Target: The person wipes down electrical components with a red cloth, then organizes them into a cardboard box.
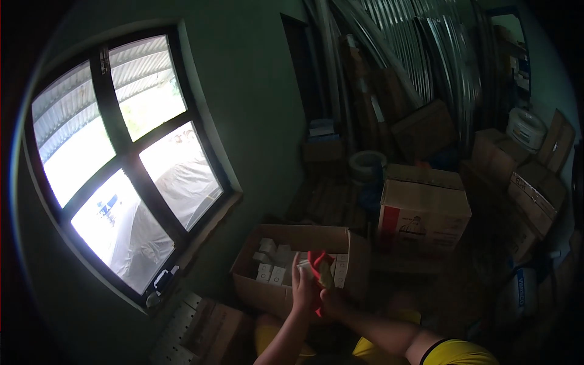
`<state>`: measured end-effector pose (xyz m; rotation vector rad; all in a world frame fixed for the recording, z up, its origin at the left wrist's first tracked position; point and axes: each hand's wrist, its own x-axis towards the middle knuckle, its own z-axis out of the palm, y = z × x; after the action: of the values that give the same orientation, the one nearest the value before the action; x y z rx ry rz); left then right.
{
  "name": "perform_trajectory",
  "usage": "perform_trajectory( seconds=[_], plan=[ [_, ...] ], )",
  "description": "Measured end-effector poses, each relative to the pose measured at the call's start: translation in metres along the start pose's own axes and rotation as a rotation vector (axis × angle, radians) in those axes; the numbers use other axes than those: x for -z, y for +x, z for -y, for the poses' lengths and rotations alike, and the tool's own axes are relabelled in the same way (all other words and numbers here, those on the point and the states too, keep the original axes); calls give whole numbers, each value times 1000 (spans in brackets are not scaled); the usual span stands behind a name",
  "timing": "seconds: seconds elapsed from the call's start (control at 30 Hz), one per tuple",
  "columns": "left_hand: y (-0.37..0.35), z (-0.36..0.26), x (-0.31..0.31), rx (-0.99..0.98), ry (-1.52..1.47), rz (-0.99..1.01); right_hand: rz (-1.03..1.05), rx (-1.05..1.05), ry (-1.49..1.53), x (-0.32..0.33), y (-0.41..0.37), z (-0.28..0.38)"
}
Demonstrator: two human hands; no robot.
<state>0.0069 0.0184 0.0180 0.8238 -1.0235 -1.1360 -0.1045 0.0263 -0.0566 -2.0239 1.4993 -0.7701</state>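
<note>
The red cloth [315, 263] is bunched between your hands, over the open box [260, 294] at six o'clock in your view. Your right hand [331, 300] looks closed around its lower end. Your left hand [302, 287] has its fingers raised against the cloth's nine o'clock side; in this dim light you cannot tell whether it grips a pale piece there. The cloth should be light, limp and easy to fold, so a pinch anywhere on the bunch ought to hold. The small white boxes [277, 275], from the open box's ten o'clock side round to three, look like stiff, light card that could dent; take one by two opposite sides, pressing gently.
</note>
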Motion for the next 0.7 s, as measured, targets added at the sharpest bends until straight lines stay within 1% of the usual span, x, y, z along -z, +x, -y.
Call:
perform_trajectory(
  seconds=[0.07,0.17,0.2,0.23,0.27,0.3,0.33,0.37,0.4,0.43,0.47,0.5,0.53,0.57,0.63,0.67,0.7],
  plan=[
    [8,27,28,50,-76,-71,-92,134,173,-2,5,2],
    [5,18,28,55,-186,-192,-231,339,429,-1,20,2],
    [5,21,34,82,-223,-178,-278,404,513,3,24,3],
    [7,24,41,110,-261,-163,-288,422,446,12,22,13],
    [6,29,47,140,-298,-147,-335,383,476,16,20,23],
    [0,8,33,161,-266,-183,-383,342,506,17,19,33],
    [-1,7,30,143,-194,-119,-430,299,538,16,17,38],
    [-3,8,25,125,-120,-56,-449,321,444,0,25,19],
    [-5,11,20,105,-45,5,-387,566,809,-19,43,-2],
    [-5,40,25,8,178,21,-308,805,1178,-39,64,-22],
    [-18,5,7,-73,505,66,-200,399,1483,-34,54,-21],
    [-22,7,8,-56,572,121,-185,-37,1843,-28,44,-18],
    [-25,9,9,-38,637,176,-164,-265,1418,-45,44,-15],
    [-33,-2,2,-66,670,205,-140,-453,977,-73,46,-13],
    [-36,6,7,-157,675,187,-12,-485,894,-82,46,-12],
    [-37,11,11,-200,676,180,101,-353,1259,-74,43,-25],
    [-33,14,15,-257,636,111,218,-208,1616,-61,39,-35]
  ],
)
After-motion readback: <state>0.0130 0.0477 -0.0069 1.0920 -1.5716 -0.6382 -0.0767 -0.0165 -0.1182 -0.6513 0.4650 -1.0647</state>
